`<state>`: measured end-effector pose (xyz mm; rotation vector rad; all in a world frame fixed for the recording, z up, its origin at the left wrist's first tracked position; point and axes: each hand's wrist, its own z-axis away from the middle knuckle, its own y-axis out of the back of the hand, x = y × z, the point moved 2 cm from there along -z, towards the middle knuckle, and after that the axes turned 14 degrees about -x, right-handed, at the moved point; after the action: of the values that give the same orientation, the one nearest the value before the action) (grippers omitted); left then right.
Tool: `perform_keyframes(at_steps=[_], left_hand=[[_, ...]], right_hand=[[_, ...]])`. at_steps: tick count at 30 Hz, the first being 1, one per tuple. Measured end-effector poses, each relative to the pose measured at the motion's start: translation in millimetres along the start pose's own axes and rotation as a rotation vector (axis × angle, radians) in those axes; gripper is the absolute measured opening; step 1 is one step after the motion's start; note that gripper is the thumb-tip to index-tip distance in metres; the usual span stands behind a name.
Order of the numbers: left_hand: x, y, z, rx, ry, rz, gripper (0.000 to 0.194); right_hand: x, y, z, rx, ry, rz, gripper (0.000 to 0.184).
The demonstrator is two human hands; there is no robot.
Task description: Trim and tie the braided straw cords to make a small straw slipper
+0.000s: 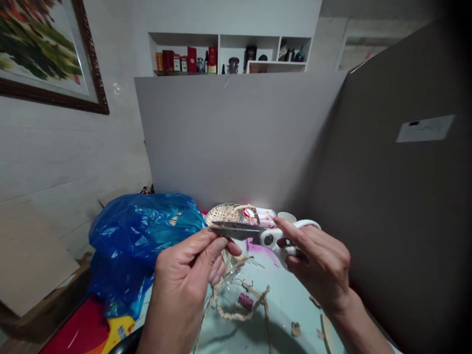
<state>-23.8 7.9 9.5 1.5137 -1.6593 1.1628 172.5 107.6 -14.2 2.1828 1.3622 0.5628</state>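
Observation:
My right hand (pixel 317 260) grips a pair of scissors (pixel 271 237) by its white handles. The dark blades point left and look nearly closed, with their tips just above my left fingertips. My left hand (pixel 195 270) is pinched at thumb and forefinger beside those tips. From under its fingers comes a braided straw cord (pixel 236 315), which loops down over the pale table; the exact spot where it is pinched is hidden. Within the loop lies a small purple piece (pixel 245 301). Loose straw strands (pixel 239 265) stick out below the blades.
A crumpled blue plastic bag (pixel 143 231) fills the left side. Behind the scissors sit a woven basket (pixel 224 213) and a white cup (pixel 286 217). A yellow tool (pixel 120 332) lies front left. Straw scraps (pixel 296 329) dot the pale table (pixel 291 295); grey panels (pixel 236 132) rise behind and right.

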Motion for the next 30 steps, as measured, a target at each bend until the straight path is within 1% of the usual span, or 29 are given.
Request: perform_keyframes(at_steps=[4,6,7,8,10,12,14,16,18,21,24,27,30], left_hand=[[-2.3,0.1,-2.2,0.022,-0.023,0.016,0.007],[-1.2,0.4,-1.6,0.024,-0.017,-0.020,0.007],[-0.3,0.6,-1.2,0.025,-0.010,-0.042,0.009],[0.7,0.7,-0.8,0.027,-0.004,-0.065,0.011],[2.3,0.8,0.0,0.028,0.010,-0.111,0.013],[3.0,0.5,1.0,0.024,0.036,-0.159,0.014],[3.9,-0.4,2.4,0.007,0.057,-0.209,0.014],[5.5,-1.9,4.1,-0.023,0.059,-0.239,0.012],[7.2,-3.6,5.0,-0.064,0.057,-0.251,0.016],[7.7,-5.9,4.2,-0.143,0.090,-0.243,0.020],[5.2,-8.6,2.0,-0.201,0.148,-0.210,0.019],[2.4,-12.8,0.7,-0.224,0.189,-0.247,0.018],[-0.3,-17.8,0.9,-0.252,0.244,-0.293,0.017]], right_hand=[[-1.2,-3.1,-0.9,0.025,-0.001,-0.055,0.058],[-4.8,-5.4,-4.9,0.050,-0.082,-0.195,0.052],[-6.5,-6.9,-7.7,0.056,-0.163,-0.316,0.045],[-7.9,-8.5,-10.4,0.072,-0.276,-0.473,0.036],[-10.8,-13.2,-15.2,0.057,-0.510,-0.833,0.025],[-14.1,-17.2,-18.6,0.022,-0.676,-1.126,0.025],[-16.3,-19.4,-20.8,-0.010,-0.758,-1.293,0.030],[-17.3,-20.6,-22.1,-0.025,-0.794,-1.378,0.035],[-17.4,-21.3,-22.9,-0.005,-0.820,-1.443,0.039],[-15.9,-20.0,-23.5,0.124,-0.863,-1.575,0.044],[-13.2,-16.2,-23.2,0.263,-0.906,-1.732,0.042],[-11.7,-11.8,-23.2,0.352,-0.923,-1.864,0.038],[-12.6,-7.8,-24.5,0.402,-0.900,-1.948,0.033]])
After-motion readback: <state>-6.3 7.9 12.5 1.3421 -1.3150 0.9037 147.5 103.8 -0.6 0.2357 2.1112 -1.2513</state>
